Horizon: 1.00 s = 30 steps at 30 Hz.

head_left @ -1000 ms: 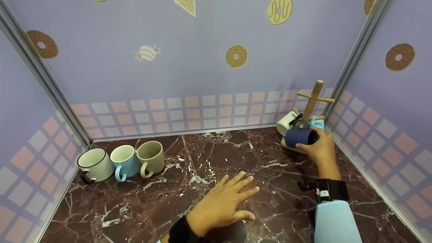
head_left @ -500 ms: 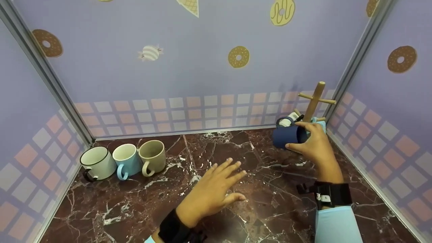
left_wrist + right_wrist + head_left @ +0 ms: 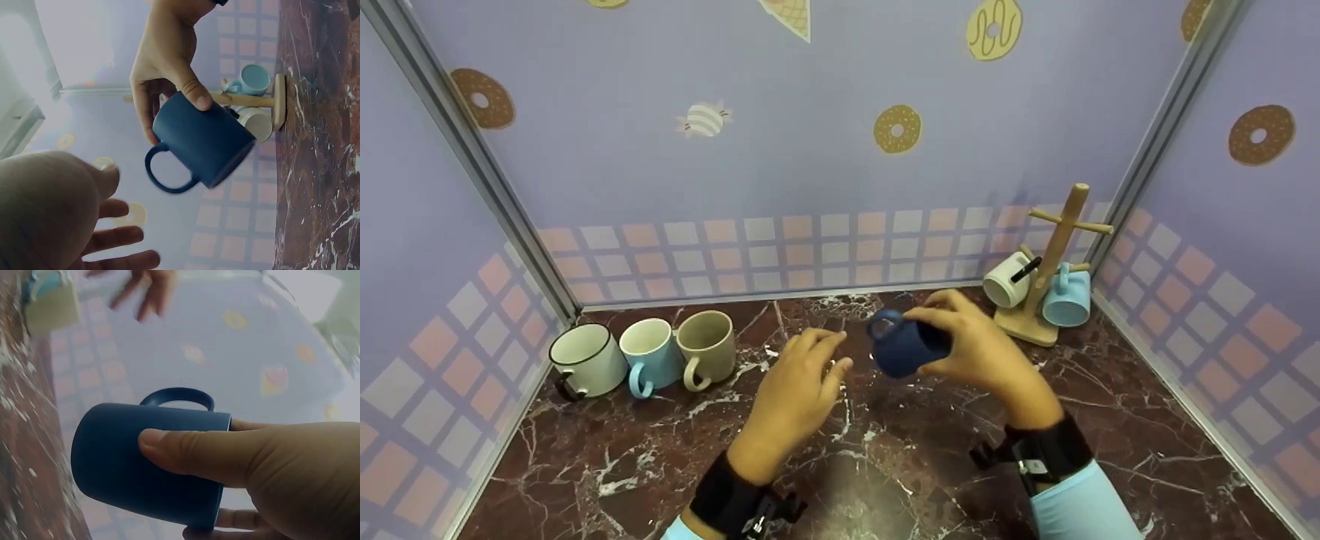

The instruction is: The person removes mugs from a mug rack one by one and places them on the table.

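A dark blue mug [image 3: 901,349] is held by its rim end in my right hand [image 3: 979,352], with the thumb along its outside and fingers at the far side. The mug is tilted, its mouth toward the right palm and its handle [image 3: 179,396] pointing away from the thumb. In the left wrist view the mug [image 3: 202,140] hangs above the marble tabletop. To its left my left hand [image 3: 795,386] is raised, fingers loosely extended, holding nothing and apart from the mug.
Back right stands a wooden mug tree [image 3: 1054,255] with a white mug [image 3: 1006,283] and a light blue mug [image 3: 1067,300] on its lower pegs. A black-rimmed white mug [image 3: 594,367], a blue mug [image 3: 658,356] and a beige mug [image 3: 712,352] stand at left. Patterned walls enclose the table.
My right hand has carried the blue mug from the mug tree leftward to mid-table. My left hand has lifted and shifted left, its fingers less spread.
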Each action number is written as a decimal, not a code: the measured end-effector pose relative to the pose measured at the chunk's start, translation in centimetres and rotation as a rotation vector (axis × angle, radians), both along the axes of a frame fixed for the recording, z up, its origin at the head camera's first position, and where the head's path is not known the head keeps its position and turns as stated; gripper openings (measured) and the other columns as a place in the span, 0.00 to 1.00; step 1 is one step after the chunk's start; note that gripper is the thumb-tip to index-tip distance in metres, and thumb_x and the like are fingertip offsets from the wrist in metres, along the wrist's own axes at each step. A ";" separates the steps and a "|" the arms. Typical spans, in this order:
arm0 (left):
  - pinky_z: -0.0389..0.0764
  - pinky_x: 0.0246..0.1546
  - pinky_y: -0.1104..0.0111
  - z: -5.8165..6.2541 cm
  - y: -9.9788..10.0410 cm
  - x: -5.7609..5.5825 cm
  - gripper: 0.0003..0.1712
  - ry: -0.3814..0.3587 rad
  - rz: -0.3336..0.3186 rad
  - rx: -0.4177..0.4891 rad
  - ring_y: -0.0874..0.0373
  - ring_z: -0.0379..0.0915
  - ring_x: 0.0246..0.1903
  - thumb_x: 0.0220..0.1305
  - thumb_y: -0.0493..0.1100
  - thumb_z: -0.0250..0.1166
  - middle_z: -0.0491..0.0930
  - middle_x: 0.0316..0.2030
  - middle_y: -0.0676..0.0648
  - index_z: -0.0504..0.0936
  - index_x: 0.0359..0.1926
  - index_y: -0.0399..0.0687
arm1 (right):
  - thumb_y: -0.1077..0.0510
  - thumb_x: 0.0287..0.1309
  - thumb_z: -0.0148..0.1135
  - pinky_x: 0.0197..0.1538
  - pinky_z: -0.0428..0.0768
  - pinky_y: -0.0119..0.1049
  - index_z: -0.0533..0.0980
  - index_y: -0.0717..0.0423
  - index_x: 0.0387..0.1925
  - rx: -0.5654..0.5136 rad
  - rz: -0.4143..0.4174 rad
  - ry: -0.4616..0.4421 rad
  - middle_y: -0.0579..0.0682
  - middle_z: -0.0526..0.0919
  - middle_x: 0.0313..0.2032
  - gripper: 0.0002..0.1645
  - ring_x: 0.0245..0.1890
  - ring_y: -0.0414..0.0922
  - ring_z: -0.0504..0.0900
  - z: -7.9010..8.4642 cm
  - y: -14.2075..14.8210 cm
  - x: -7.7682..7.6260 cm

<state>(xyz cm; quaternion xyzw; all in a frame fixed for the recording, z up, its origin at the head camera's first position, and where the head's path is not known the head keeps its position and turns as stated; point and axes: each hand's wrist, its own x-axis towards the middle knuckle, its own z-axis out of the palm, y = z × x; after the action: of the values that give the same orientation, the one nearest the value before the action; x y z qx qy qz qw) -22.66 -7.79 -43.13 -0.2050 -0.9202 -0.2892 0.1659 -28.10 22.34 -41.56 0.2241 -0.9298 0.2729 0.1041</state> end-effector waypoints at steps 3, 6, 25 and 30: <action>0.86 0.71 0.45 -0.3 0.1 -0.2 0.22 0.069 0.037 0.089 0.41 0.79 0.69 0.87 0.48 0.62 0.82 0.67 0.40 0.86 0.70 0.42 | 0.55 0.36 0.98 0.74 0.84 0.68 0.85 0.33 0.72 0.047 0.080 0.033 0.51 0.79 0.72 0.56 0.70 0.63 0.85 -0.2 -1.8 0.8; 0.86 0.71 0.44 -0.9 0.3 -0.3 0.18 0.109 0.051 0.163 0.40 0.79 0.68 0.86 0.43 0.61 0.82 0.64 0.38 0.88 0.65 0.40 | 0.55 0.36 0.99 0.74 0.86 0.63 0.86 0.35 0.71 0.082 0.143 0.062 0.52 0.80 0.71 0.55 0.70 0.60 0.85 -0.2 -2.9 1.4; 0.81 0.44 0.60 -1.5 0.2 -1.4 0.19 -0.309 -0.119 0.372 0.56 0.76 0.38 0.87 0.45 0.60 0.84 0.37 0.47 0.86 0.36 0.42 | 0.56 0.42 0.97 0.74 0.87 0.56 0.87 0.33 0.70 0.201 0.347 0.150 0.52 0.81 0.72 0.50 0.71 0.55 0.83 -0.1 -4.2 2.4; 0.80 0.39 0.67 -1.5 -0.2 -1.7 0.21 -0.499 -0.200 0.443 0.58 0.76 0.34 0.88 0.44 0.59 0.82 0.31 0.50 0.87 0.36 0.36 | 0.54 0.42 0.97 0.75 0.86 0.53 0.87 0.33 0.70 0.212 0.379 0.108 0.51 0.81 0.70 0.49 0.69 0.51 0.84 -0.4 -4.3 2.2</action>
<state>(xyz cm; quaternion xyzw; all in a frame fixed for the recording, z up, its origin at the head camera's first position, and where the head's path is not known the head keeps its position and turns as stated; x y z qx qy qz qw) -24.40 -7.97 -44.60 -0.1760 -0.8228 -0.5378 -0.0528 -25.93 18.07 -42.00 0.4188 -0.8876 0.1758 0.0763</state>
